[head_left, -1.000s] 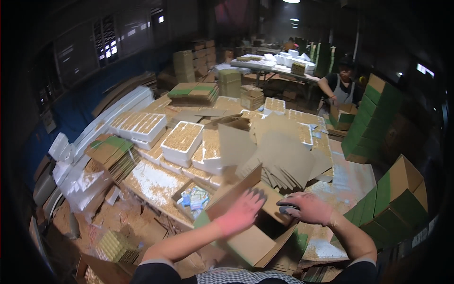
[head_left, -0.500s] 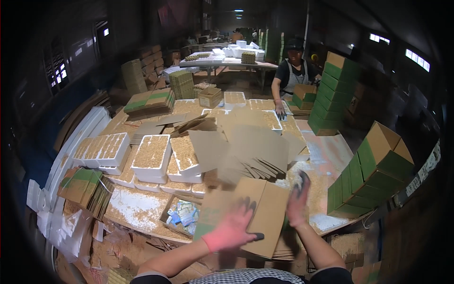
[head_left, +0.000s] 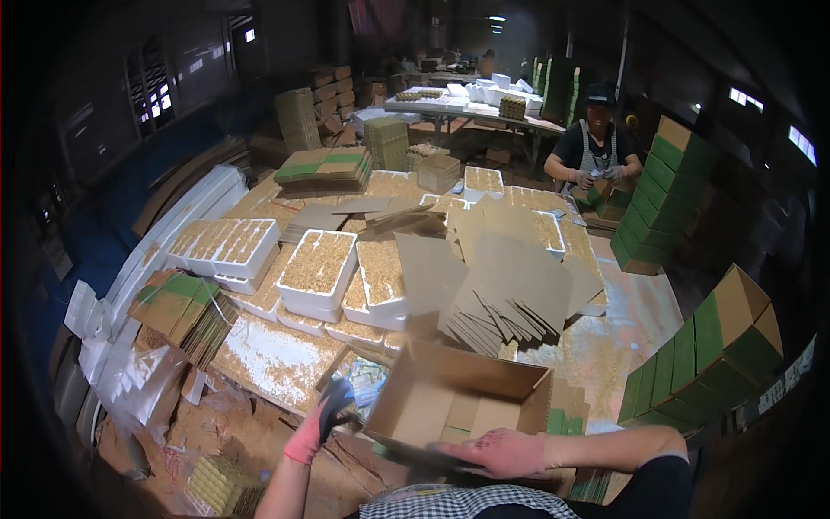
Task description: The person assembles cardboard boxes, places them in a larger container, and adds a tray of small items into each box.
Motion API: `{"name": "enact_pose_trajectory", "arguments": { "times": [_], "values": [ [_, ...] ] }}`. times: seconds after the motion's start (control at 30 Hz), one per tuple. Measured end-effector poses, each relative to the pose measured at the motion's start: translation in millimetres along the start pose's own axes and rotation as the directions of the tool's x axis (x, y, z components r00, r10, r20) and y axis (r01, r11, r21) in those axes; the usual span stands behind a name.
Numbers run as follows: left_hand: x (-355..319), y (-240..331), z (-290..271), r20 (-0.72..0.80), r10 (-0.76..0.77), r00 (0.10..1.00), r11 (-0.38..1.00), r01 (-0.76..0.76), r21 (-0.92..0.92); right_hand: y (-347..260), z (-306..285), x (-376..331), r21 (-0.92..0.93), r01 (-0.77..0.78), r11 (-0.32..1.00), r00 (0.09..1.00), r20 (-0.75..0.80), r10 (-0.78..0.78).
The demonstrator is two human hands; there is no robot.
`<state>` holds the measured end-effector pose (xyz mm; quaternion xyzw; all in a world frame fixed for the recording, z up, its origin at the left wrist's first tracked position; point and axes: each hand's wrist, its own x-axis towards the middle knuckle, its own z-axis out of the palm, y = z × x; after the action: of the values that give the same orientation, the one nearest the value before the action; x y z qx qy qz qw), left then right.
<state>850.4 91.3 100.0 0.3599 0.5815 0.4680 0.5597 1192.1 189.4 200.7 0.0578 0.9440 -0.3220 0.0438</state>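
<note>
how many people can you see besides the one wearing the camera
1. A person in a dark cap and apron stands at the far right end of the long table, hands together over a small green box. The dim background may hide others.

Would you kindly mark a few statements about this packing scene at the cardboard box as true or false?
1. An open brown cardboard box lies in front of the person. True.
2. The left hand is bare. False: it wears a pink and dark glove and is at the box's left edge.
3. The right hand rests along the box's near edge. True.
4. The white foam trays on the table are empty. False: they hold a tan, grainy filling.
5. A fanned pile of flat cardboard sheets lies beyond the box. True.
6. The green and brown cartons are stacked on the person's left. False: they stand on the right.
</note>
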Motion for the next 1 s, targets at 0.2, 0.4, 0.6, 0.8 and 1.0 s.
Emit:
{"name": "enact_pose_trajectory", "arguments": {
  "times": [0.2,0.4,0.6,0.8,1.0],
  "values": [
    [23.2,47.2,62.2,-0.062,0.064,0.996,0.815,-0.016,0.58,48.9,-118.2,144.2,-0.147,0.194,0.97,0.89,-0.39,-0.237],
    [21.5,77.6,86.4,-0.168,-0.118,0.979,0.705,0.202,0.68,173.3,-90.2,272.7,-0.942,0.203,0.267,0.893,0.29,0.345],
    [28.8,39.6,74.2,-0.144,-0.071,0.987,0.736,0.149,0.66,231.4,-143.9,71.7,-0.892,-0.167,0.419,0.778,0.141,0.612],
    [19.9,57.2,77.9,-0.155,-0.043,0.987,0.72,0.139,0.68,222.9,-149.8,13.1,-0.47,-0.591,0.656,0.762,-0.058,0.645],
    [25.9,37.5,69.2,-0.086,0.031,0.996,0.716,0.038,0.697,294.2,-87.4,186.0,0.747,-0.435,0.503,0.714,-0.054,0.698]
  ]
}}
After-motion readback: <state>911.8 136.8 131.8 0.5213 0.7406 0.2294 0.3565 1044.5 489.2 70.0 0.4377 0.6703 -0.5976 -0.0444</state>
